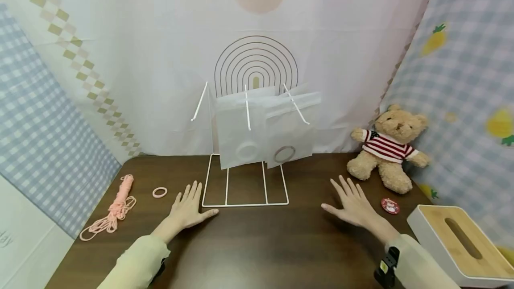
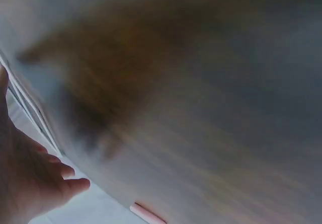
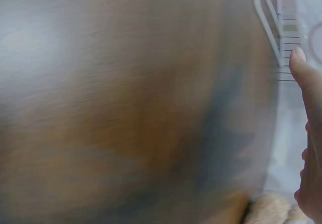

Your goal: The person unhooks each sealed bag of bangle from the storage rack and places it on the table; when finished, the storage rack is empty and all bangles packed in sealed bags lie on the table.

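Note:
My left hand [image 1: 188, 208] lies flat on the dark wooden table [image 1: 257, 244], fingers spread, its thumb touching the front bar of a white wire rack [image 1: 245, 202]. My right hand [image 1: 353, 204] lies flat too, right of the rack, holding nothing. Two translucent white bags [image 1: 267, 130] hang from the rack's prongs, each with a ring showing through. A small pink ring [image 1: 159, 192] sits left of my left hand. In the wrist views my left hand [image 2: 35, 183] and right hand [image 3: 309, 143] show at the frame edges over blurred tabletop.
A bundle of pink cord [image 1: 114, 208] lies near the table's left edge. A teddy bear [image 1: 387, 146] in a striped shirt sits at the back right, a red round badge [image 1: 390, 206] in front of it. A white tissue box with wooden lid [image 1: 462, 244] stands at the front right.

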Available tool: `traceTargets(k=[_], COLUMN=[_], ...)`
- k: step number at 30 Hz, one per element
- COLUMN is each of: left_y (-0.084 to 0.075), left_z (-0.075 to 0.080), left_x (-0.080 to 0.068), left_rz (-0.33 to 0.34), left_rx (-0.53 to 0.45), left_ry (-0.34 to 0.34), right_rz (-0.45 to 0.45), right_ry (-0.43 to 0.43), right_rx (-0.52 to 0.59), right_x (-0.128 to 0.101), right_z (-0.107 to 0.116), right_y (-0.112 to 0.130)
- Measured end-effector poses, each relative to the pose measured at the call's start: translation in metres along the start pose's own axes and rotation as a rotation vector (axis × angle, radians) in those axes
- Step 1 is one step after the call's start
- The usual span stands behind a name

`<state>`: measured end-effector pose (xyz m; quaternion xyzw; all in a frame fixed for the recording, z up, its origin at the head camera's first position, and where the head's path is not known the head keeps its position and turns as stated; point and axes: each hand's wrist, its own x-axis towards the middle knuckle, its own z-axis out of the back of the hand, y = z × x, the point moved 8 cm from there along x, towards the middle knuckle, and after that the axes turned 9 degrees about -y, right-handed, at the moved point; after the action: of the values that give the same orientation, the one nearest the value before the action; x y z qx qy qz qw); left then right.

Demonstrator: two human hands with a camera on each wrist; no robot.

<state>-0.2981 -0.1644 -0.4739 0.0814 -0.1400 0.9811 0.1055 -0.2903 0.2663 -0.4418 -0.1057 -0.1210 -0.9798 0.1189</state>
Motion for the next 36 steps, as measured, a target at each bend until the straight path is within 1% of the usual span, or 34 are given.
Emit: traceTargets(k=[3,5,8,10,13,16,18,20,22,24,26,28,31,33,35,36], left_y=[0.006,0.008,0.01,0.009,0.006,0.002,-0.002,-0.004,-0.006,-0.007,-0.007,-0.006,-0.006,-0.004,-0.002,-0.001], left_z=[-0.007,-0.01,-0.013,-0.013,-0.013,-0.013,-0.013,-0.015,-0.016,-0.017,-0.016,-0.015,-0.013,-0.012,-0.011,-0.01], left_x=[0.008,0.013,0.017,0.017,0.016,0.015,0.016,0.018,0.019,0.021,0.022,0.023,0.025,0.026,0.028,0.029], left_rz=[0.032,0.039,0.055,0.049,0.035,0.01,-0.009,-0.015,-0.019,-0.016,-0.009,-0.001,0.002,0.004,0.007,0.012], left_rx=[-0.035,-0.064,-0.127,-0.156,-0.177,-0.18,-0.181,-0.188,-0.191,-0.192,-0.191,-0.192,-0.189,-0.185,-0.184,-0.182], left_ry=[0.068,0.098,0.13,0.144,0.147,0.144,0.142,0.144,0.143,0.145,0.143,0.143,0.135,0.134,0.13,0.129], right_rz=[0.01,0.014,0.034,0.051,0.039,-0.023,-0.063,-0.092,-0.11,-0.122,-0.141,-0.164,-0.162,-0.134,-0.099,-0.088], right_ry=[-0.002,-0.006,-0.036,-0.066,-0.125,-0.202,-0.269,-0.33,-0.368,-0.393,-0.42,-0.467,-0.519,-0.52,-0.486,-0.468], right_rx=[0.002,0.011,0.026,0.056,0.16,0.301,0.397,0.47,0.53,0.566,0.579,0.592,0.675,0.765,0.853,0.876], right_x=[0.02,0.037,0.063,0.081,0.103,0.121,0.13,0.135,0.139,0.141,0.141,0.139,0.137,0.136,0.137,0.137], right_z=[0.011,0.024,0.05,0.069,0.097,0.119,0.131,0.139,0.144,0.147,0.149,0.152,0.157,0.16,0.162,0.163], right_y=[0.006,0.011,0.02,0.027,0.036,0.041,0.042,0.043,0.044,0.046,0.046,0.045,0.045,0.047,0.051,0.053])
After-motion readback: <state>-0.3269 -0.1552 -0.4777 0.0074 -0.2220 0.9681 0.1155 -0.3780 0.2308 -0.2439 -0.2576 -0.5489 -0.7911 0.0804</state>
